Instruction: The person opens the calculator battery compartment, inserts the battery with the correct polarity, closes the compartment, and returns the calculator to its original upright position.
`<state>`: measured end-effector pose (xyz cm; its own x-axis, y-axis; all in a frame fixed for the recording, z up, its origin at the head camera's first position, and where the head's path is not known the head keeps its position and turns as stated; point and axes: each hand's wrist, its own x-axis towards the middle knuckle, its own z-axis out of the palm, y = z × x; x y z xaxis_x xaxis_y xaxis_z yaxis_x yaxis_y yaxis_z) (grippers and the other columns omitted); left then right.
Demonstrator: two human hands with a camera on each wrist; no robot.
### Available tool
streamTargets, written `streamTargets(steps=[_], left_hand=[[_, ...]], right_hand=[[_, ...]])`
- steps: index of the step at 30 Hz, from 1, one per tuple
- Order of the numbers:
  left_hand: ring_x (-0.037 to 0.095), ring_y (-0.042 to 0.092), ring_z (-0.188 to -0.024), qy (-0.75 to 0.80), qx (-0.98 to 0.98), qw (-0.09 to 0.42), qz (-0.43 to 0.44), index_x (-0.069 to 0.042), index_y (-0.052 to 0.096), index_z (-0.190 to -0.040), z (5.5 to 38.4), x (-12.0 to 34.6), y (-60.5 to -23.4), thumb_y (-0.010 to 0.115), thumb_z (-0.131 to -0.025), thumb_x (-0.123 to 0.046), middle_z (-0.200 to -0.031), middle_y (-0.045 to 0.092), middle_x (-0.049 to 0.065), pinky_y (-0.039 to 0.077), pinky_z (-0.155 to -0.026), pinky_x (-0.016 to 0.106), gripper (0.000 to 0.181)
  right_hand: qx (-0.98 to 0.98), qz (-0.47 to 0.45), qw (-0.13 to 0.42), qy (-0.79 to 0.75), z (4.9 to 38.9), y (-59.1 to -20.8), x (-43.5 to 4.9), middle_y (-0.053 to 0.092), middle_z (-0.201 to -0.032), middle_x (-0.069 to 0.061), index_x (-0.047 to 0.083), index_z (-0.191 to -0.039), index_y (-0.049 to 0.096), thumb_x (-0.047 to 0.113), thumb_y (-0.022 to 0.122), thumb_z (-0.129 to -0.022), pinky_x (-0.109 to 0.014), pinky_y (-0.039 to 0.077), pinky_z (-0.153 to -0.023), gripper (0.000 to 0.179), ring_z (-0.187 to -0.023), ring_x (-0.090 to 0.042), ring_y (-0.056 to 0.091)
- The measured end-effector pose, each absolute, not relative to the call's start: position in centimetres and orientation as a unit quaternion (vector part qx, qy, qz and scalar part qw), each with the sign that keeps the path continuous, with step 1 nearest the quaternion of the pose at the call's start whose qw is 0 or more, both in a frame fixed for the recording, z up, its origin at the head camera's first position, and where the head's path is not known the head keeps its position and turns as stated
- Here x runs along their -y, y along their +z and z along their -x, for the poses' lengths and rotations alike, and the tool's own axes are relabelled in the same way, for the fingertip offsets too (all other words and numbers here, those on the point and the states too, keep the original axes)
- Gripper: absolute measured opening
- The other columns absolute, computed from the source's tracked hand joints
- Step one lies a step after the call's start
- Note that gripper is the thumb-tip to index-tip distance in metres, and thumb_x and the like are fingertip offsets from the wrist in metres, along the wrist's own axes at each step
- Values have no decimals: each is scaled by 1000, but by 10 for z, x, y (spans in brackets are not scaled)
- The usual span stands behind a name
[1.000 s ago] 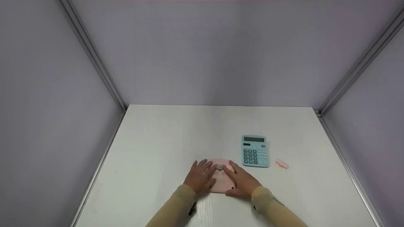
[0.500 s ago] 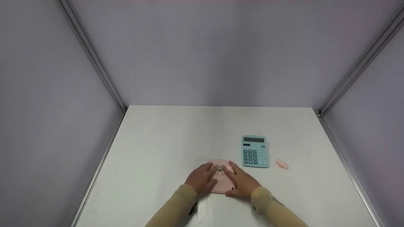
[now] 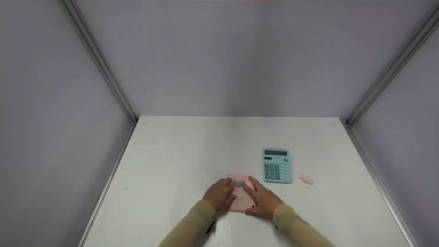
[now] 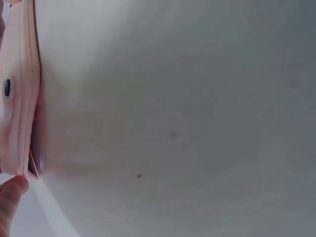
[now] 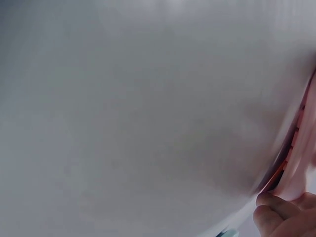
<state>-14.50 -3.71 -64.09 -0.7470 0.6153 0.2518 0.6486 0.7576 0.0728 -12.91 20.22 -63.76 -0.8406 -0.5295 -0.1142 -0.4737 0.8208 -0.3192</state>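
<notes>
A pink calculator point(image 3: 241, 202) lies face down on the white table, its back up. Near its far end is an uncovered battery compartment point(image 3: 238, 184) with a greyish battery-like piece inside. My left hand point(image 3: 217, 194) grips the left side, one finger reaching to the compartment. From the other side my right hand point(image 3: 265, 199) holds the right edge, a finger at the compartment too. In the left wrist view a fingertip point(image 4: 19, 183) touches the calculator's corner. Curled fingers point(image 5: 276, 210) meet its edge in the right wrist view. The keys' side is mostly hidden.
A light blue calculator point(image 3: 277, 165) lies face up on the table point(image 3: 164, 154), beyond my right hand. To its right is a small pink battery cover point(image 3: 306, 178). Grey panels point(image 3: 212, 61) enclose the table at the back and sides.
The outer fingers of my left hand, spread beside the pink calculator a second ago, are now drawn in against its side. My right hand and the calculators have hardly moved.
</notes>
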Motion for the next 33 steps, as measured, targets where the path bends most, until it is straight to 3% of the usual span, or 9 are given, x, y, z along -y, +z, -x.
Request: streamTargets(steps=[5,15,33], left_hand=[[16,59,-97,-89,930,112,339,-10,60,-131,146,34,-643,59,-94,-37,-113,56,1,55,-82,31,45],[21,58,-108,-72,929,124,341,-8,55,-134,142,34,-646,59,-93,-42,-126,55,8,55,-84,33,53],[24,46,-130,-70,944,49,318,-7,40,-146,135,37,-637,59,-92,-48,-145,44,11,47,-100,36,70]], right_hand=[[-950,253,118,-143,130,-636,-202,6,-161,-6,37,-154,12,71,65,-73,-50,36,-108,103,-141,-33,27],[-950,252,117,-141,130,-635,-202,5,-162,-6,35,-154,14,71,65,-73,-50,34,-108,102,-142,-33,25],[-951,251,112,-140,129,-638,-202,8,-161,-7,36,-154,13,71,65,-73,-49,34,-109,103,-142,-31,24]])
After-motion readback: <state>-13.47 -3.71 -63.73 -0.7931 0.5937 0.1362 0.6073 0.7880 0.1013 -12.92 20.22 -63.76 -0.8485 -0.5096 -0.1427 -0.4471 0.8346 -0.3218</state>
